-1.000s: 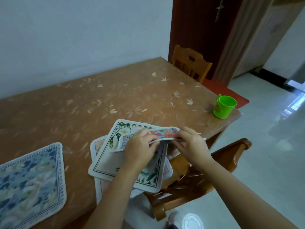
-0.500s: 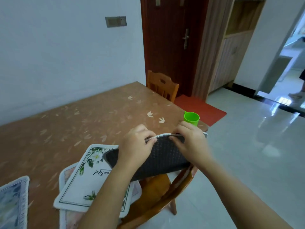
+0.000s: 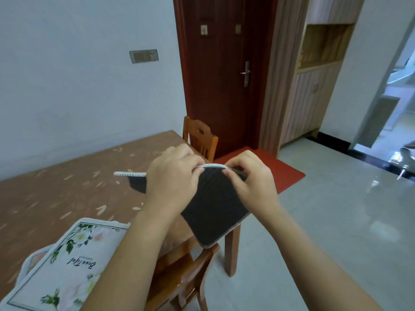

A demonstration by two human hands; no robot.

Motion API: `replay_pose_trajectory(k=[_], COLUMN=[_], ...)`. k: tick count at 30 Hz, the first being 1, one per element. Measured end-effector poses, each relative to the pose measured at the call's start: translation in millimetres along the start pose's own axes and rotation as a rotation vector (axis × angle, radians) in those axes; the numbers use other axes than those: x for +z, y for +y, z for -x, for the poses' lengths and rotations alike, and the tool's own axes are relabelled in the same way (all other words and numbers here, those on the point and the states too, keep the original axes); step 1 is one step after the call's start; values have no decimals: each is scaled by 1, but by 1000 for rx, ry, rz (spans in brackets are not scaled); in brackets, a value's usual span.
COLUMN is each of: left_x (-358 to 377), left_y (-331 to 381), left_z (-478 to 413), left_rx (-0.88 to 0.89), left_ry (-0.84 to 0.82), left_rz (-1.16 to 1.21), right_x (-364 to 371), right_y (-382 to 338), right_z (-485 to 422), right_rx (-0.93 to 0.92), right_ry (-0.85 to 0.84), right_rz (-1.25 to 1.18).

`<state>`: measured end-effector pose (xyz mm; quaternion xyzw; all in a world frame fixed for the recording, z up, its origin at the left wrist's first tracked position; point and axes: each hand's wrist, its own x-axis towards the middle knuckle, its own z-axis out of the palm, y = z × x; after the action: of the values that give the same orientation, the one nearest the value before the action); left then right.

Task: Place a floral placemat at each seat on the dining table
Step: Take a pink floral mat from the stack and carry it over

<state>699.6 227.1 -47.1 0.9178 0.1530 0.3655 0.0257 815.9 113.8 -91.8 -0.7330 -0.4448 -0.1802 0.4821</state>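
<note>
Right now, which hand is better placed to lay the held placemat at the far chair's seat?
Right hand, probably. Both hands pinch the placemat top edge, dark backing toward the camera, but the right one is on the side of the far chair. The left hand lies toward the table middle.

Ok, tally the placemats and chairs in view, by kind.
Placemats: 3 (held placemat, white floral placemat, another placemat under it)
Chairs: 2 (far chair, near chair)
Total: 5

Placemat stack (image 3: pixel 65 261) on table (image 3: pixel 67 187) at left, chair (image 3: pixel 200 136) behind, another chair (image 3: pixel 179 270) in front.
</note>
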Motion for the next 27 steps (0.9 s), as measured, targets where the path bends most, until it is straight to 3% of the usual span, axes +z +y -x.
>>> replay_pose_trajectory(k=[10, 21, 27], left_x=[63, 238, 325], left_y=[82, 138, 146], left_z=[-49, -132, -209], left_rx=[124, -80, -89], left_ry=[-4, -184, -276], left_rz=[106, 525, 589], right_x=[-92, -139, -140], right_y=[79, 237, 322], right_z=[-23, -79, -135], right_rx=[-93, -28, 77], right_ry=[21, -89, -130], right_rz=[207, 421, 482])
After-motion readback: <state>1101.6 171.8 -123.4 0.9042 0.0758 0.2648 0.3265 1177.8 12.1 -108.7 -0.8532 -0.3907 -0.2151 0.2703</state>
